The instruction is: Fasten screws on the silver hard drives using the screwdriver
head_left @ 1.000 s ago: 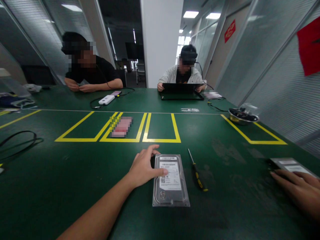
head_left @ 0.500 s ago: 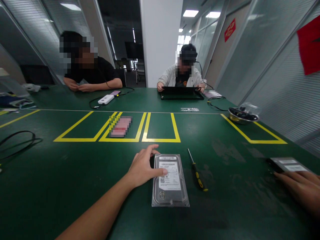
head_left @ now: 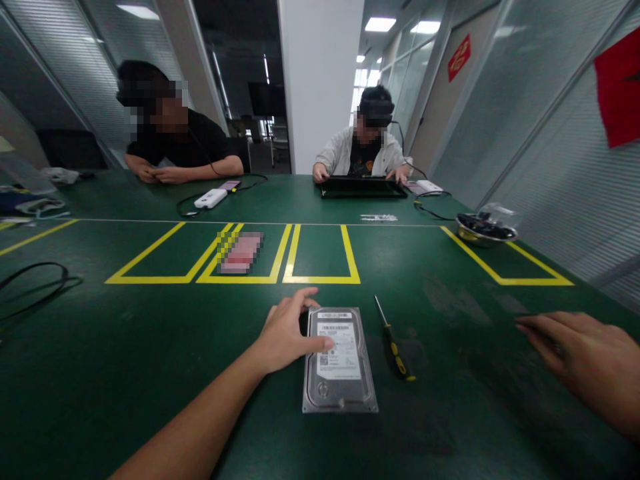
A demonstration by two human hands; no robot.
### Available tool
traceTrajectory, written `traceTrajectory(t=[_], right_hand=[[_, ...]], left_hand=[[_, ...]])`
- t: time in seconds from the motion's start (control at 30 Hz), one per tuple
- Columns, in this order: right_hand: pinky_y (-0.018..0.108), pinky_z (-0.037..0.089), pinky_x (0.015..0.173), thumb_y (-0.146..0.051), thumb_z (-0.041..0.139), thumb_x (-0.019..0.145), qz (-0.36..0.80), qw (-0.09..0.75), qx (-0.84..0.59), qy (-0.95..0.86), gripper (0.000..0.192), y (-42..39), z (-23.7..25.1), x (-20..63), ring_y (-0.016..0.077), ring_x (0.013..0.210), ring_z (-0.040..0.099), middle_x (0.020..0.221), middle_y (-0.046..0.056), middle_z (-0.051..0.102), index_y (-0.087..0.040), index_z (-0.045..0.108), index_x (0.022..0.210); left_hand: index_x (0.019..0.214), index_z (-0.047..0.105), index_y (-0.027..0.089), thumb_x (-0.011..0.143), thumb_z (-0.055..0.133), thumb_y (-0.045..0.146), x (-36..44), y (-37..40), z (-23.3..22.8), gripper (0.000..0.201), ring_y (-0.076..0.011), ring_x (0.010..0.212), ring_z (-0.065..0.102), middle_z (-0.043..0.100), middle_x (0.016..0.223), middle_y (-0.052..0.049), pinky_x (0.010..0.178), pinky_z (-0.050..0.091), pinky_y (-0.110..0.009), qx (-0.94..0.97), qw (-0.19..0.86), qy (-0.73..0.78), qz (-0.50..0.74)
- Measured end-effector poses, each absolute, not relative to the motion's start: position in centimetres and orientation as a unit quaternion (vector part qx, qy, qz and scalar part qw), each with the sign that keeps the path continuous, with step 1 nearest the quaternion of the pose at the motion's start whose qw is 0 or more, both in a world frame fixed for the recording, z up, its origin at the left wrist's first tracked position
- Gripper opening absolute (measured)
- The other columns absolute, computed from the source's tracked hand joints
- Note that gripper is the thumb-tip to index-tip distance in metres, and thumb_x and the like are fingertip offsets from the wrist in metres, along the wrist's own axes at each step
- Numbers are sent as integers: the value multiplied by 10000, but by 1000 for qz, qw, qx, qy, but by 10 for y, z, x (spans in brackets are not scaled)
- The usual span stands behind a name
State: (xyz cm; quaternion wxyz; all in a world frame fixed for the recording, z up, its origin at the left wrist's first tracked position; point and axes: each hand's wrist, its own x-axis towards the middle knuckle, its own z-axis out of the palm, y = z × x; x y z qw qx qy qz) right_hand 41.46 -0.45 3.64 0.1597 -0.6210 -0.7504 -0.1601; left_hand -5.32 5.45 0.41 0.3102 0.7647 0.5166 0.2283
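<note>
A silver hard drive [head_left: 340,390] with a white label lies flat on the green table. My left hand [head_left: 287,337] grips its upper left side, thumb across the label and fingers at the far left edge. Just to the drive's right lies a screwdriver [head_left: 395,350] with a black and yellow handle, its tip pointing away from me. At the right, my right hand [head_left: 587,363] is closed over the table, fingers curled and pressed together. What it holds, if anything, is hidden; no second drive shows around it.
Yellow tape [head_left: 323,280] marks off areas across the table. A blurred pink item [head_left: 242,253] lies in one. A metal bowl [head_left: 485,233] of dark parts stands back right; a black cable [head_left: 37,267] lies left. Across the table, one person handles a black frame [head_left: 364,188]; another sits left.
My right hand has moved left and now appears more fully in view. The second hard drive under its fingers has gone from sight. My left hand and the near drive have stayed put.
</note>
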Motion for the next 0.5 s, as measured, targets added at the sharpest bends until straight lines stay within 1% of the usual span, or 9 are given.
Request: traceTrajectory(t=[0.03, 0.1, 0.17, 0.23, 0.27, 0.33, 0.4, 0.5], right_hand=[[415, 469, 662, -524, 523, 917, -169, 131, -590, -778, 397, -3, 42, 400, 235, 714, 634, 829, 148, 719, -206, 750, 845], [403, 470, 643, -438, 506, 941, -171, 129, -554, -804, 333, 0, 51, 366, 227, 704, 624, 831, 120, 710, -208, 731, 857], [385, 474, 659, -382, 505, 947, -133, 174, -521, -825, 264, 2, 59, 329, 223, 755, 636, 851, 90, 701, -225, 714, 914], [370, 479, 696, -342, 521, 938, -66, 230, -500, -832, 204, 1, 66, 290, 209, 785, 631, 879, 65, 692, -234, 693, 920], [352, 480, 711, -310, 516, 939, -18, 268, -499, -824, 184, 0, 68, 271, 197, 802, 627, 884, 56, 684, -230, 681, 920], [310, 484, 709, -279, 500, 946, 118, 330, -495, -795, 179, -4, 71, 233, 173, 813, 619, 891, 47, 668, -216, 660, 897], [302, 489, 720, -326, 516, 945, 267, 386, -506, -723, 194, -8, 69, 200, 167, 809, 616, 879, 41, 662, -204, 645, 863], [296, 503, 661, -434, 543, 925, 468, 452, -501, -570, 263, -9, 57, 164, 174, 768, 617, 833, 38, 661, -196, 633, 860]], left_hand=[[1425, 350, 282, 678, 754, 618, -54, 55, 4, 913, -366, 1191, 517, 616, 1274, -74, 1000, 326, -544, 766, 312, 515, 227], [1432, 338, 293, 683, 750, 629, -54, 55, 4, 919, -360, 1201, 509, 609, 1282, -69, 1012, 313, -543, 769, 316, 510, 221], [1443, 324, 303, 688, 744, 642, -55, 56, 3, 929, -358, 1208, 502, 602, 1291, -67, 1018, 304, -541, 772, 321, 505, 215], [1453, 313, 307, 689, 738, 652, -56, 56, 3, 940, -360, 1211, 498, 596, 1297, -70, 1022, 300, -541, 773, 322, 503, 214], [1458, 309, 309, 690, 736, 654, -56, 56, 3, 944, -361, 1211, 497, 594, 1300, -73, 1022, 299, -541, 773, 322, 503, 213], [1464, 303, 315, 694, 733, 653, -57, 56, 3, 945, -363, 1213, 492, 589, 1302, -74, 1023, 296, -542, 773, 322, 505, 212], [1467, 300, 321, 700, 735, 642, -57, 55, 3, 938, -360, 1215, 488, 585, 1302, -71, 1025, 292, -541, 772, 321, 506, 211], [1463, 308, 321, 716, 741, 605, -57, 55, 3, 909, -357, 1208, 486, 584, 1297, -72, 1021, 293, -543, 774, 318, 505, 210]])
